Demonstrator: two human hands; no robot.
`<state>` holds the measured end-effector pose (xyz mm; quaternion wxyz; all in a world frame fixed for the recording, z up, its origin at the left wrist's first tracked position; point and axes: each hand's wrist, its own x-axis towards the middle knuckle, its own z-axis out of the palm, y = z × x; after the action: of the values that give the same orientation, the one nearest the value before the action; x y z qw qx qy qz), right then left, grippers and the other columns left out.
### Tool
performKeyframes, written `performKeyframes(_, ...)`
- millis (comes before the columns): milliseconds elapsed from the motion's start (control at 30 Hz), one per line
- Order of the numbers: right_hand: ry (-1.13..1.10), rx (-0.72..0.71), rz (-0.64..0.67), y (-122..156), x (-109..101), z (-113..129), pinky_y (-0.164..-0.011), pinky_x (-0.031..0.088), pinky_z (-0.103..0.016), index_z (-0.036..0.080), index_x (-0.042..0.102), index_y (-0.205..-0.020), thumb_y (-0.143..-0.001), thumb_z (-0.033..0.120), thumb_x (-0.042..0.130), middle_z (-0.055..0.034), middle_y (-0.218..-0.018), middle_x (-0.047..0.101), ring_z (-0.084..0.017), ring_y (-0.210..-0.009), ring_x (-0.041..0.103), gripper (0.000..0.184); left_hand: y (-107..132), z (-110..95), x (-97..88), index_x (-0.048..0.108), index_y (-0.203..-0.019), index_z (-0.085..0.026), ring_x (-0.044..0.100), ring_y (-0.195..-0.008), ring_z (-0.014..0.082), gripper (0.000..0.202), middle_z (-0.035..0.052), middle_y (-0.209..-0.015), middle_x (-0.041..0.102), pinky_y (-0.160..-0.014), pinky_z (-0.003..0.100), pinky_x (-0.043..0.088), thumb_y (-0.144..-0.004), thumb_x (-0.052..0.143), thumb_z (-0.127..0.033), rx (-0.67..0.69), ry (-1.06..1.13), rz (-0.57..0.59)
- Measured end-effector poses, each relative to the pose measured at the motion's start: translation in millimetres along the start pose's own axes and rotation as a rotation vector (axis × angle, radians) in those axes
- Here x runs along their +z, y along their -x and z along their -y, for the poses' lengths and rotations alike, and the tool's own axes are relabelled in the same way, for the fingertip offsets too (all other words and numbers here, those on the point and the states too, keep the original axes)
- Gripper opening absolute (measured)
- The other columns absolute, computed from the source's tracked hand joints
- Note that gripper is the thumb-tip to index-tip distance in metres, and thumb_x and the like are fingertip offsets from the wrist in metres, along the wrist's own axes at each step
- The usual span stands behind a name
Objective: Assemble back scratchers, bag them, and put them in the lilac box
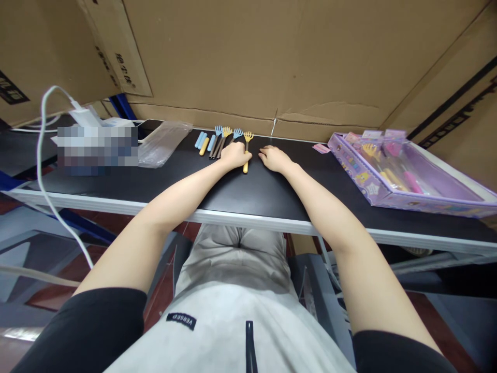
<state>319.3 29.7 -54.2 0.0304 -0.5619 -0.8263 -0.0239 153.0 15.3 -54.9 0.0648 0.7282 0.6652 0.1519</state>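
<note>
My left hand (pixel 234 155) rests on the black table with its fingers closed on a small yellow-headed back scratcher (pixel 246 167), whose claw end points away from me. Just left of that hand lie several more back scratchers (pixel 219 141) with blue or yellow claws and dark shafts, partly hidden by my hand. Beside them are light blue grips (pixel 200 140) and a yellow grip (pixel 204 146). My right hand (pixel 275 158) lies on the table to the right of the held back scratcher, apart from it, fingers loosely extended and holding nothing visible.
A purple display box (pixel 361 189) at the right holds packaged back scratchers, with a pink card (pixel 321 148) beside it. At the left are a clear plastic bag (pixel 163 145), a blurred-out object (pixel 97 147) and a white cable (pixel 41 150). Cardboard walls (pixel 248 62) enclose the back.
</note>
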Motion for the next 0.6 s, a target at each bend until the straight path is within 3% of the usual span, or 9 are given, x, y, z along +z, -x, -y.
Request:
performKeyframes(467, -0.007, -0.027, 0.001, -3, 2, -4, -0.133, 0.043, -0.041, 0.002, 0.066, -0.158, -0.119, 0.022, 0.039, -0.0231, -0.169, 0.057, -0.034, -0.16, 0.054, 0.051, -4, 7, -6.2, 0.082, -0.126, -0.01, 0.076, -0.132, 0.0374, 0.038, 0.0231, -0.135, 0.081, -0.107, 0.04, 0.06, -0.108, 0.057, -0.033, 0.026, 0.042, 0.021)
performKeyframes(600, -0.014, -0.036, 0.014, -4, 3, -6, -0.135, 0.04, -0.04, 0.002, 0.063, -0.161, -0.119, 0.023, 0.039, -0.0218, -0.17, 0.056, -0.033, -0.163, 0.051, 0.053, -3, 8, -11.2, 0.082, -0.118, -0.011, 0.081, -0.114, 0.0315, 0.032, 0.0191, -0.113, 0.085, -0.098, 0.034, 0.061, -0.107, 0.059, -0.031, 0.055, 0.068, 0.054)
